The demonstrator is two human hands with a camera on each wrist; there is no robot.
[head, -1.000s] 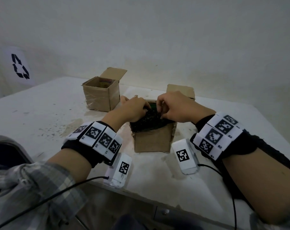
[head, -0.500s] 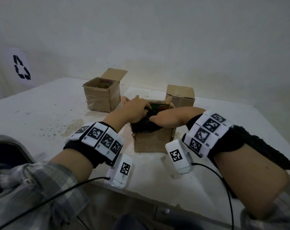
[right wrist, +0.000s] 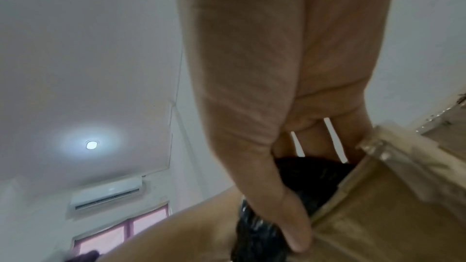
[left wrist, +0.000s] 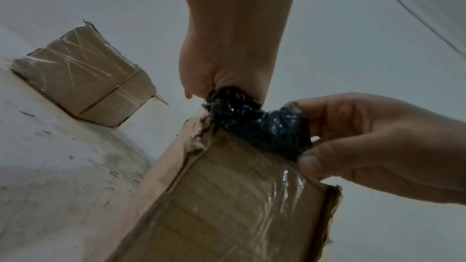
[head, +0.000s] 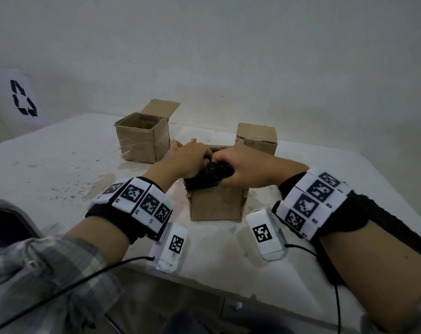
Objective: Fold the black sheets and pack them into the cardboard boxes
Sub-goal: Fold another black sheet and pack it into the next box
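A crumpled, glossy black sheet (head: 206, 178) bulges out of the top of the nearest cardboard box (head: 216, 207) in the middle of the table. My left hand (head: 191, 160) grips the sheet's left side with curled fingers. My right hand (head: 240, 168) holds its right side, thumb low on the near edge. In the left wrist view the black sheet (left wrist: 257, 125) sticks out above the torn rim of the box (left wrist: 227, 206), pinched between my left hand (left wrist: 227, 79) and my right hand (left wrist: 353, 142). The right wrist view shows my thumb pressing the black sheet (right wrist: 310, 176) against the box wall.
An open cardboard box (head: 143, 138) with its flap up stands at the back left, something coloured inside. A closed cardboard box (head: 256, 138) stands at the back right. The white table (head: 48, 165) is stained and speckled left of the boxes. A wall rises behind.
My right hand turned over and dropped lower half a second ago, then came back up onto the sheet's right side. The left hand stayed on the sheet.
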